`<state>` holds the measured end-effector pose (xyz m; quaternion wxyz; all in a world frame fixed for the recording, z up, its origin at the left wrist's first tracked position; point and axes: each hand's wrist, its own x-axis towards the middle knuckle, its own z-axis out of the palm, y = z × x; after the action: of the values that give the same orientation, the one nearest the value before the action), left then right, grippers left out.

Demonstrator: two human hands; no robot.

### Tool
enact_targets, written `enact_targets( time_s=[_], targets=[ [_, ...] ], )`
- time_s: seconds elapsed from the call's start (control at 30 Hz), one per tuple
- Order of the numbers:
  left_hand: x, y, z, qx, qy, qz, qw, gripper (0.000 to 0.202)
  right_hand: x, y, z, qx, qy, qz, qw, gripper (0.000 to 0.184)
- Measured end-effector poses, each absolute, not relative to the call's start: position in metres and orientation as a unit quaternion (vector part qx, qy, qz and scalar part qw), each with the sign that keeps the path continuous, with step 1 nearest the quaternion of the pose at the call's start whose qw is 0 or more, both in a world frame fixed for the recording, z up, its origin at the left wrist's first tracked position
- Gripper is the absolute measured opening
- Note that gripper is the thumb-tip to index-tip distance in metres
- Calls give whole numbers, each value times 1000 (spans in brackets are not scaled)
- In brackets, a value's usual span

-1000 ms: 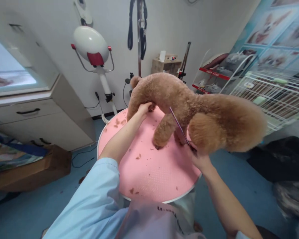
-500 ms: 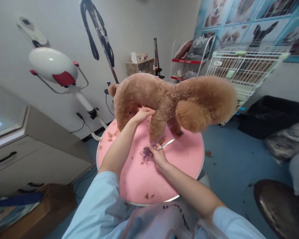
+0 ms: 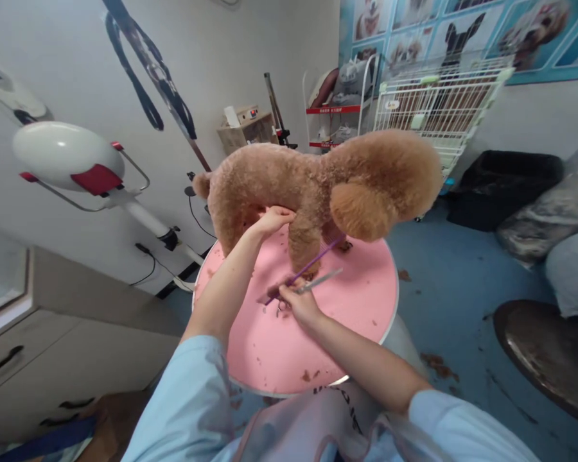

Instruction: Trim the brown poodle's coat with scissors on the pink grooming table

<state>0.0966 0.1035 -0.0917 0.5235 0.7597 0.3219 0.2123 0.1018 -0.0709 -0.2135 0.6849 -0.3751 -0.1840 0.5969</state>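
A curly brown poodle stands on the round pink grooming table, its head to the right. My left hand is at the top of its near front leg, fingers bent against the fur behind the leg; the fingertips are partly hidden. Below it, my right hand grips a purple-backed comb together with silver scissors. The comb slants up to the right past the lower leg. Beside it, the scissor blades point right and look shut; they are blurred.
Hair clippings lie on the table and floor. A white dryer on a stand and a hanging strap are at left. Behind are a wire cage and a shelf rack. A dark stool seat is at right.
The view has swung to the right. My right hand has turned the comb, whose purple back now shows along its length before the lower leg. My left hand keeps its place at the upper leg.
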Motion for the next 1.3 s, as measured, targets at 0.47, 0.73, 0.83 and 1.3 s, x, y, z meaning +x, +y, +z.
enact_targets(
  time_s=[0.47, 0.73, 0.83, 1.3],
  targets=[
    [105, 109, -108, 739, 307, 227, 555, 16, 124, -120, -243, -393, -110, 696, 591, 44],
    [108, 118, -122, 747, 300, 224, 550, 18, 122, -131, -247, -393, -93, 720, 565, 42],
    [109, 121, -127, 750, 297, 227, 546, 18, 123, -142, -244, -353, -131, 722, 580, 45],
    [114, 125, -133, 735, 287, 273, 550, 24, 225, -199, -241, -752, -365, 344, 428, 23]
  ],
)
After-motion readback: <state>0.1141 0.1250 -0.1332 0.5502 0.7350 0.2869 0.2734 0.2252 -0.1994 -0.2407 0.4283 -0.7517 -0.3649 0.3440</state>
